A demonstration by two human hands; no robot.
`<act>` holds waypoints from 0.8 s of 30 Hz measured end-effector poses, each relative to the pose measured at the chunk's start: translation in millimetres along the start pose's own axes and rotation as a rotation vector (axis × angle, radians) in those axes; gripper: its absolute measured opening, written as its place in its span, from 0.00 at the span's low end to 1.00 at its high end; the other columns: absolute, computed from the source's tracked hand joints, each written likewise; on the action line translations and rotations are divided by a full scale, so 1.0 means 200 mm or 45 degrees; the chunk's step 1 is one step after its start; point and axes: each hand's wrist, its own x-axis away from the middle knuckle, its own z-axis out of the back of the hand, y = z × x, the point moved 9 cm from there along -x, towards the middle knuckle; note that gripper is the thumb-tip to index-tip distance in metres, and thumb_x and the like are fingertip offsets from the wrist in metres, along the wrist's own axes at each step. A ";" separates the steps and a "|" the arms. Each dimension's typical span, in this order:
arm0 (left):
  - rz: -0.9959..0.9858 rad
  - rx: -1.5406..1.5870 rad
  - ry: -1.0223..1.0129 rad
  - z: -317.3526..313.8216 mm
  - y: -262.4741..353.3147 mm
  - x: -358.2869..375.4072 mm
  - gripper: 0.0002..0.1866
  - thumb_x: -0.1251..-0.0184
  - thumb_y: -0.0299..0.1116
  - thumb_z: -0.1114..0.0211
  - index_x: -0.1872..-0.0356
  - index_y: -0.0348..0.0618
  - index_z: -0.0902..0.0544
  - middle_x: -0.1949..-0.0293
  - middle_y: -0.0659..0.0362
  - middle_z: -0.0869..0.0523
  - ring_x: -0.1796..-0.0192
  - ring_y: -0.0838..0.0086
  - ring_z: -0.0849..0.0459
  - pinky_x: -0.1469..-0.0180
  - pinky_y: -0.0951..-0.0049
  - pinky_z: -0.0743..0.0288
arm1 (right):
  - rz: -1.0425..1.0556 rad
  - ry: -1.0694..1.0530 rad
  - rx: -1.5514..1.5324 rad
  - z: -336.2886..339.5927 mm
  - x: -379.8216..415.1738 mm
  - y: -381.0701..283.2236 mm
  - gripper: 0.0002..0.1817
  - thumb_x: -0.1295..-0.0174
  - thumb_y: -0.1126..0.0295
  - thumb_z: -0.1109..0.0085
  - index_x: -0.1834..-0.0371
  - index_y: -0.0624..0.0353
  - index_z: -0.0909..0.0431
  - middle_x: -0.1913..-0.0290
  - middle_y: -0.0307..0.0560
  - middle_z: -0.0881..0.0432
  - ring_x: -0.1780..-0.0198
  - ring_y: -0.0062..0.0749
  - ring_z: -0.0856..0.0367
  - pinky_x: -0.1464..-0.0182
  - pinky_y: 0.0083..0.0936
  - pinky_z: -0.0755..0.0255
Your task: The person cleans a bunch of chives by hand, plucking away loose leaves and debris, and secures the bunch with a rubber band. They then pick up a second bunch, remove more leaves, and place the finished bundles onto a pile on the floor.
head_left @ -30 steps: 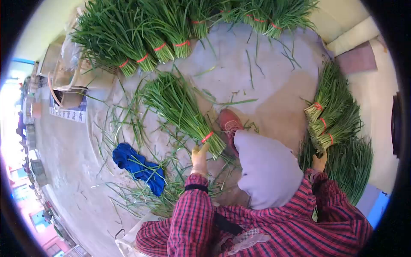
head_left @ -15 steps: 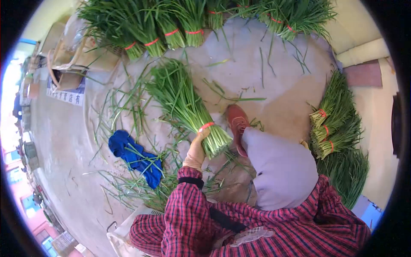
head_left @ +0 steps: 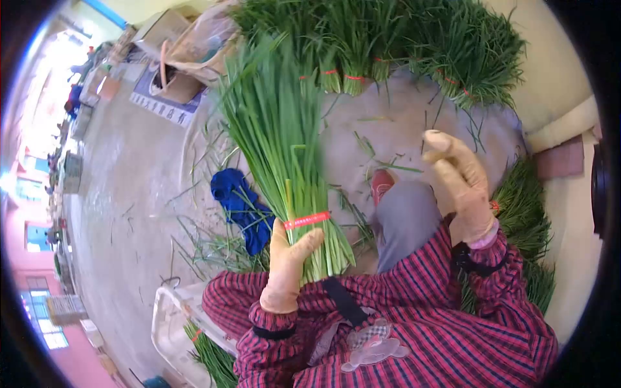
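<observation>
1. Head view: the left hand (head_left: 288,262), in a tan rubber glove, has its fingers wrapped around the stem end of a tall bundle of long green chives (head_left: 284,142), just below the red rubber band (head_left: 306,220) that ties it.
2. The bundle is lifted clear of the ground, nearly upright in front of the person's chest, cut ends pointing down toward the red plaid shirt (head_left: 414,330), leaf tips fanning up and away.
3. The right hand (head_left: 460,184), gloved the same way, is raised apart from the bundle; its fingers are loosely curled and hold nothing.
4. A row of tied green chive bundles (head_left: 388,45) lies along the far edge of the grey ground cloth (head_left: 401,123).
5. A crumpled blue cloth (head_left: 242,204) lies on the ground just left of the held bundle, among loose green blades.
6. More chives (head_left: 524,213) are piled behind the right wrist.
7. A red shoe (head_left: 381,183) shows past the grey-trousered knee (head_left: 404,216).
8. A white plastic crate (head_left: 171,323) sits at lower left.
</observation>
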 end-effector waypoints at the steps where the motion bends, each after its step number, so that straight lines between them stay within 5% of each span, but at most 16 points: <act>1: -0.014 0.015 0.022 0.00 0.03 0.08 0.31 0.42 0.27 0.28 0.39 0.37 0.33 0.51 0.57 0.19 0.51 0.73 0.19 0.46 0.70 0.23 | 0.194 -0.265 0.102 -0.17 0.01 -0.14 0.18 0.34 0.80 0.48 0.40 0.60 0.25 0.42 0.43 0.22 0.43 0.27 0.24 0.39 0.26 0.30; 3: -0.206 -0.149 -0.007 -0.02 0.10 0.23 0.33 0.45 0.25 0.27 0.39 0.37 0.34 0.49 0.56 0.20 0.50 0.74 0.20 0.45 0.70 0.24 | 0.692 -0.698 0.364 -0.50 0.12 -0.31 0.18 0.35 0.79 0.46 0.41 0.61 0.25 0.41 0.47 0.23 0.44 0.35 0.22 0.41 0.29 0.28; 5: -0.190 -0.094 0.027 -0.02 0.09 0.37 0.34 0.46 0.23 0.26 0.39 0.37 0.35 0.48 0.56 0.21 0.49 0.74 0.20 0.45 0.71 0.24 | 0.759 -0.845 0.338 -0.75 0.24 -0.33 0.20 0.38 0.75 0.41 0.42 0.61 0.25 0.41 0.52 0.25 0.46 0.44 0.20 0.44 0.30 0.25; 11: -0.258 -0.138 0.202 0.11 -0.01 0.54 0.32 0.46 0.22 0.29 0.40 0.38 0.33 0.51 0.59 0.21 0.52 0.76 0.19 0.48 0.73 0.23 | 0.719 -0.900 0.701 -0.97 0.41 -0.30 0.21 0.43 0.64 0.37 0.47 0.58 0.23 0.47 0.47 0.23 0.54 0.44 0.19 0.55 0.33 0.23; 17: -0.296 -0.085 0.354 0.24 -0.10 0.56 0.34 0.48 0.28 0.26 0.41 0.36 0.34 0.53 0.56 0.19 0.53 0.75 0.18 0.51 0.73 0.22 | 0.705 -1.173 0.797 -1.13 0.53 -0.16 0.13 0.42 0.62 0.36 0.54 0.50 0.19 0.54 0.41 0.20 0.62 0.40 0.17 0.61 0.32 0.22; 22: -0.221 -0.266 0.401 0.32 -0.11 0.57 0.32 0.45 0.30 0.26 0.41 0.36 0.33 0.54 0.56 0.18 0.54 0.76 0.18 0.52 0.74 0.23 | 0.826 -1.214 0.876 -1.24 0.56 -0.10 0.09 0.41 0.64 0.37 0.60 0.53 0.20 0.60 0.43 0.19 0.67 0.38 0.17 0.65 0.30 0.23; 24: -0.197 -0.190 0.394 0.32 -0.10 0.58 0.31 0.43 0.28 0.27 0.41 0.36 0.34 0.53 0.55 0.19 0.54 0.76 0.18 0.51 0.74 0.23 | 0.724 -1.016 0.288 -1.22 0.50 -0.14 0.08 0.38 0.63 0.39 0.63 0.54 0.20 0.65 0.42 0.19 0.71 0.35 0.19 0.68 0.28 0.25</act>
